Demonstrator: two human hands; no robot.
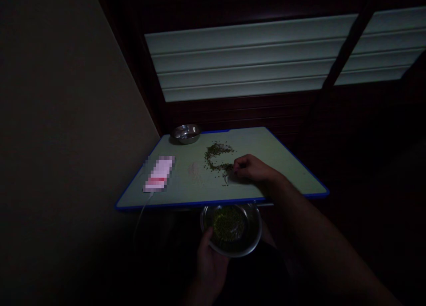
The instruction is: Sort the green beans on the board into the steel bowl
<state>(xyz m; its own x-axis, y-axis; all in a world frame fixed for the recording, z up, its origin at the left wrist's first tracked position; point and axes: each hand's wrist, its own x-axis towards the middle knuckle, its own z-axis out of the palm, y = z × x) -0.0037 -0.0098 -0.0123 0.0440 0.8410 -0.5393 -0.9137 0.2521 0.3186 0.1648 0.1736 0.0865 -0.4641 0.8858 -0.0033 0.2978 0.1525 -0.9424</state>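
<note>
My left hand [211, 264] grips a steel bowl [254, 235] just below the table's front edge, thumb over the rim. Small green beans [228, 224], perhaps mung beans, lie in that bowl. Over the table, my right hand [249, 167] is closed with its fingertips bent down beside a curved scatter of the same beans [216, 151]. Whatever its fingers hold, if anything, is too dark to make out. A faint pale curved edge [226, 180] shows under that hand. Left of the scatter is a small spread of whitish grains [196, 170].
The pale green tabletop [276, 148] has a blue rim. A second steel bowl [186, 134] stands at its back left corner. A phone [159, 173], its screen lit and blurred out, lies at the left with a cable [141, 212] hanging off the front edge. A wall [73, 119] rises on the left.
</note>
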